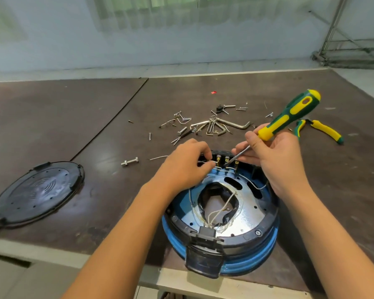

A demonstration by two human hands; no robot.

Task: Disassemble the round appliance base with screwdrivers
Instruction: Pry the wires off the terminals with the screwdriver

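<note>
While the round appliance base (pixel 266 251) sits open side up near the front edge of the table (pixel 95 126), at about six o'clock in the view, both hands work at its twelve o'clock rim, where a short row of brass terminals (pixel 227 159) stands. The right hand (pixel 276 156) grips the screwdriver (pixel 289 115) low on its green-and-yellow handle, fingers curled round it. The handle slants up toward two o'clock and the shaft runs down to the terminals. The left hand (pixel 186 165) has its fingers curled and pinches a white wire (pixel 213 162) just beside the leftmost terminal. Inside the base a silver plate (pixel 246 221) shows a large central cutout with more white leads lying across it, and a black latch (pixel 203 255) hangs at the six o'clock edge. A black round cover (pixel 37 190) lies flat at nine o'clock, well apart from the base. Beyond the hands, at twelve o'clock, hex keys (pixel 231 124) and loose screws (pixel 177 130) are scattered. Pliers (pixel 326 130) with matching grips lie at two o'clock, and a bolt (pixel 129 161) rests at ten o'clock.
</note>
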